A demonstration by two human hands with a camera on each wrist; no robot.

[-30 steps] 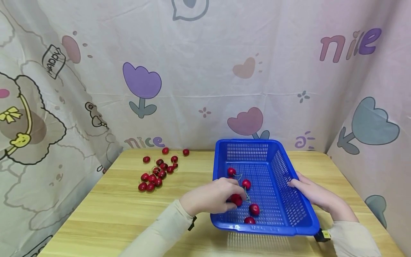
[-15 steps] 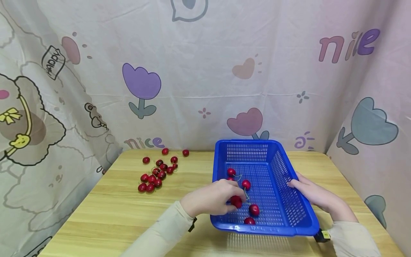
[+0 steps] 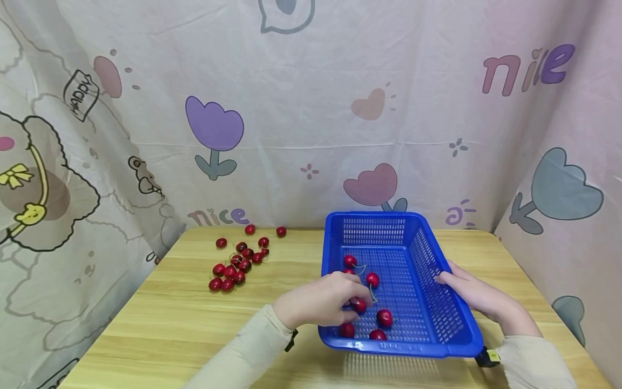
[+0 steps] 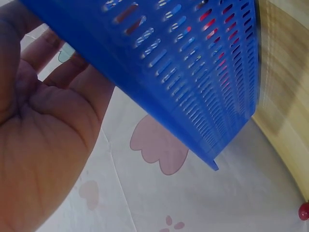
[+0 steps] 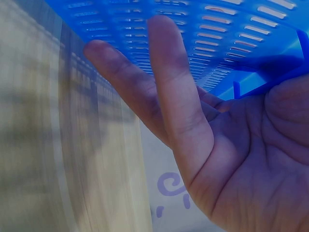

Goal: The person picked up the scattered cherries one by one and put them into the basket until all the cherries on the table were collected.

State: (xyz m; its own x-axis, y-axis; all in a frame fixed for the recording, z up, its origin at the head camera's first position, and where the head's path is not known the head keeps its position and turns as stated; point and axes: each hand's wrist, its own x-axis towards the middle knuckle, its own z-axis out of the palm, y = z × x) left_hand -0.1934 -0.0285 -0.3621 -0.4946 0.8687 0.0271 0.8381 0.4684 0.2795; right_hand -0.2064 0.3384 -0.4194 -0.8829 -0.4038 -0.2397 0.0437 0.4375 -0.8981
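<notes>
A blue plastic basket [image 3: 413, 348] with slotted walls is held tilted over the table, its near end raised and its shadow beneath. My right hand [image 3: 478, 289] grips its right side, thumb over the rim; in the right wrist view, the fingers [image 5: 169, 77] lie against the outside of the slotted wall. My left hand [image 3: 325, 300] reaches over the left rim into the basket. Between its thumb and curled fingers is a red cherry [image 3: 359, 306]. Just below that hand lies another cherry [image 3: 346, 330]. Several more stemmed cherries [image 3: 384, 317] are scattered over the basket floor.
Left of the basket, a loose group of cherries [image 3: 235, 267] lies on the wooden table [image 3: 184, 324]. Single cherries [image 3: 281, 232] sit near the back edge. A printed cloth [image 3: 291, 108] hangs right behind the table and along both sides.
A cherry has dropped from my left hand onto the basket floor near the front left corner. The left fingers have loosened slightly. My right hand and the basket stay in place.
</notes>
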